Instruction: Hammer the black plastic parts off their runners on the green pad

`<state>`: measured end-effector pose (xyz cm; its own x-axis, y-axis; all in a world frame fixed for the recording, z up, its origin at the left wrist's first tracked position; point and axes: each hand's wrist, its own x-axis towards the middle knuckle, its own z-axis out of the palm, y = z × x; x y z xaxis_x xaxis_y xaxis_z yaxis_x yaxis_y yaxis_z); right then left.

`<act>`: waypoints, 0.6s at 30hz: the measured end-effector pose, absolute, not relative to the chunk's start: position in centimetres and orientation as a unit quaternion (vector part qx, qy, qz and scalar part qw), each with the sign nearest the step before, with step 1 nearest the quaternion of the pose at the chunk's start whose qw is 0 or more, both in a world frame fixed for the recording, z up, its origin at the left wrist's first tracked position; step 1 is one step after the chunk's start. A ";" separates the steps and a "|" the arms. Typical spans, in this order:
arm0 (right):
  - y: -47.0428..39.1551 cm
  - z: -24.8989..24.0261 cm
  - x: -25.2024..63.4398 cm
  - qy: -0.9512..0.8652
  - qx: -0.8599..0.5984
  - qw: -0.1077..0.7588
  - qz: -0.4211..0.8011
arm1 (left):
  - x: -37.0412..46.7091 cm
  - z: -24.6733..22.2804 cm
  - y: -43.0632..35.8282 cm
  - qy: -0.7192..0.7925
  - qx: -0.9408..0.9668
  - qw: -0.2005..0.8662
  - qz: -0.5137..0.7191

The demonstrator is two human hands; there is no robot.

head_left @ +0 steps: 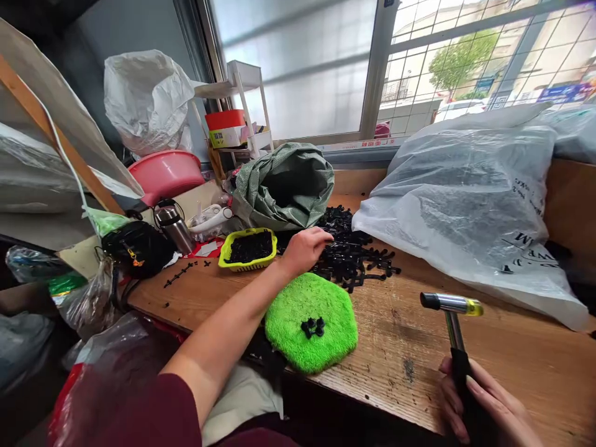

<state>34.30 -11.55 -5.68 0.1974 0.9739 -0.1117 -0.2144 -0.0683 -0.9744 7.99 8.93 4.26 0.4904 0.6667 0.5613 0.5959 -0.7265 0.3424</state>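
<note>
My right hand (488, 403) is wrapped round the black grip of a small hammer (454, 323), held upright over the right side of the table. The hammer head is metal with one black face and one yellow face. My left hand (305, 249) reaches over the near left edge of a pile of black plastic parts (354, 257). Its fingers are closed together, and I cannot make out what is between them. Below it lies a bright green fluffy pad (298, 310) with a small cluster of black plastic pieces (313, 327) on top.
A yellow basket (224, 257) of small black pieces stands left of the pile. Behind are an open green woven sack (251, 192) and, to the right, a large white plastic bag (447, 198). A steel bottle (174, 226) and black pouch (137, 248) sit on the wooden table (382, 354).
</note>
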 end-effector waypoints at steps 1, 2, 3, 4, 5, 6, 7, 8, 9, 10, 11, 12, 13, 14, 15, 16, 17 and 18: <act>-11.6 -5.4 34.1 -0.356 -0.516 0.580 0.520 | 7.0 4.2 7.9 0.367 0.845 0.071 0.382; -11.7 -5.1 33.9 -0.354 -0.516 0.580 0.522 | 6.0 3.9 6.8 0.371 0.831 0.088 0.406; -11.8 -4.9 33.8 -0.354 -0.518 0.579 0.522 | 5.0 3.5 5.7 0.377 0.821 0.103 0.417; -11.8 -4.8 33.7 -0.355 -0.521 0.577 0.519 | 4.0 2.8 4.7 0.383 0.816 0.119 0.417; -11.8 -4.7 33.6 -0.358 -0.523 0.575 0.517 | 3.2 2.1 3.7 0.389 0.814 0.136 0.410; -11.9 -4.6 33.5 -0.360 -0.524 0.573 0.517 | 2.4 1.4 2.9 0.392 0.815 0.155 0.398; -11.9 -4.6 33.4 -0.361 -0.525 0.572 0.518 | 1.8 0.6 2.3 0.393 0.817 0.173 0.385; -11.9 -4.5 33.4 -0.359 -0.523 0.571 0.521 | 1.3 0.0 1.8 0.394 0.818 0.189 0.373; -11.9 -4.4 33.3 -0.356 -0.522 0.571 0.524 | 0.9 -0.6 1.5 0.393 0.819 0.203 0.364; -11.9 -4.4 33.2 -0.352 -0.523 0.570 0.527 | 0.6 -0.9 1.4 0.393 0.820 0.216 0.357; -11.9 -4.3 33.2 -0.349 -0.525 0.570 0.528 | 0.3 -1.0 1.3 0.389 0.821 0.229 0.349; -12.0 -4.2 33.1 -0.348 -0.528 0.569 0.527 | 0.1 -0.9 1.3 0.383 0.825 0.243 0.338; -12.0 -4.2 33.1 -0.349 -0.530 0.568 0.524 | -0.2 -0.7 1.4 0.376 0.830 0.256 0.321; -12.0 -4.2 33.1 -0.353 -0.531 0.568 0.520 | -0.4 -0.3 1.4 0.368 0.838 0.269 0.299; -12.0 -4.3 33.2 -0.358 -0.532 0.568 0.516 | -0.7 0.1 1.4 0.360 0.847 0.279 0.275; -11.9 -4.4 33.3 -0.365 -0.533 0.567 0.512 | -0.9 0.5 1.4 0.355 0.854 0.285 0.252; -11.9 -4.6 33.4 -0.372 -0.533 0.565 0.508 | -1.1 0.9 1.3 0.355 0.859 0.282 0.237; -11.9 -4.7 33.5 -0.380 -0.533 0.563 0.505 | -1.3 1.3 1.1 0.361 0.863 0.269 0.230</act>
